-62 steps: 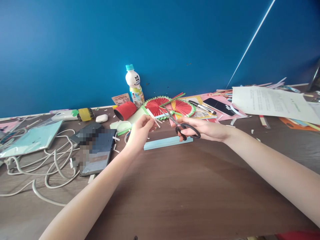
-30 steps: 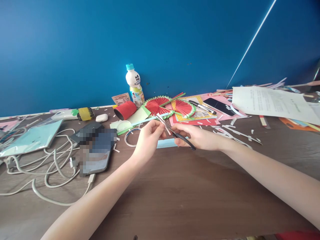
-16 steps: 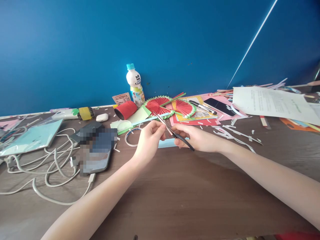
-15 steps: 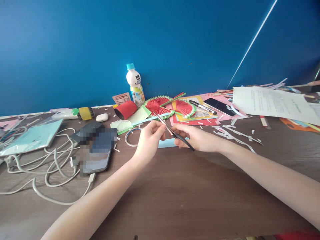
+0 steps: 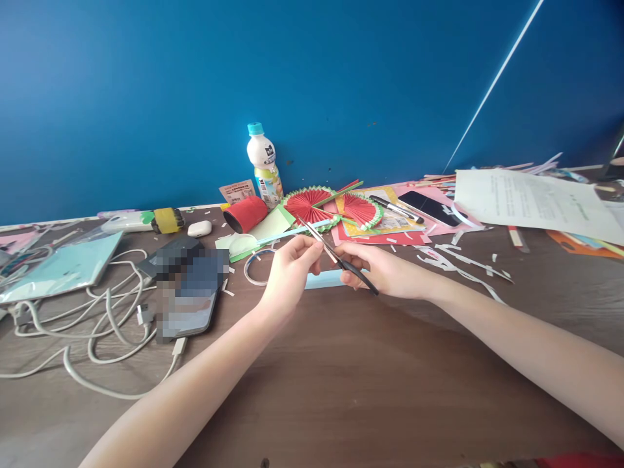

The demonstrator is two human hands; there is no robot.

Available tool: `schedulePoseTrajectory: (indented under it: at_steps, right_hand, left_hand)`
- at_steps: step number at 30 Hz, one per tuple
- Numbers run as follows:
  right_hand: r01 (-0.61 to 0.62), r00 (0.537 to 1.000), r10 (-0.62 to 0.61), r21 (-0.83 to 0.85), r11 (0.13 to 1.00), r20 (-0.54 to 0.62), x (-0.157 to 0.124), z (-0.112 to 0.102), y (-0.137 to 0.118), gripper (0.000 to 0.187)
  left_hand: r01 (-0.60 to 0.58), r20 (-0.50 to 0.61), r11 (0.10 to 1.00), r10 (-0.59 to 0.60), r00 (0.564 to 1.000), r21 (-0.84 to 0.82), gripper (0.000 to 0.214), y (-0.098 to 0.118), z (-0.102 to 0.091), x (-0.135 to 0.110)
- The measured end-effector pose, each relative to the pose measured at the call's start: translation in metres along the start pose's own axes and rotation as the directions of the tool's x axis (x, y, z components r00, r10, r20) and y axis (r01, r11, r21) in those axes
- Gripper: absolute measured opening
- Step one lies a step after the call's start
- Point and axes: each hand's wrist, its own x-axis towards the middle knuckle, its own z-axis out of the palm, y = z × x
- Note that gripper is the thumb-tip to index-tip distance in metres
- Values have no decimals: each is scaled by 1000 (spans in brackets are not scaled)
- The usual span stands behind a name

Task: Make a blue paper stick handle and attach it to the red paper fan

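My right hand is closed around a pair of scissors with black handles. Their blades point up and to the left, passing by the thumb of my left hand. The fingers of that left hand are pinched together at the blades, and whatever is between them is too small or hidden to make out. Beneath both hands a light blue paper strip lies on the table, partly covered by them. Just beyond, a narrow pale blue strip slants over green paper.
Red pleated paper fans with green edges lie behind my hands, near a bottle and a red cylinder. To the left are a phone and tangled white cables. Paper scraps and a printed sheet lie right.
My hands and the scissors hold almost the same position. The light blue strip under them shows slightly farther to the left.
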Motion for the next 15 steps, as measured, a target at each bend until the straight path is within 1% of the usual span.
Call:
schedulePoseTrajectory:
  at_steps: [3,10,15]
  right_hand:
    - [2,1000,-2,-6,1000,-9,0,1,2,28]
    - [7,999,-8,-20,1000,-33,0,3,1,32]
    - [5,1000,-5,22,1000,-28,0,7,-2,31]
  left_hand:
    - [8,1,1000,-8,1000,-27,17,0,0,0]
    - [21,-4,998,-21,1000,-58,18,0,-1,0]
    - [16,-12,997,-17,1000,-77,21,-2,-1,0]
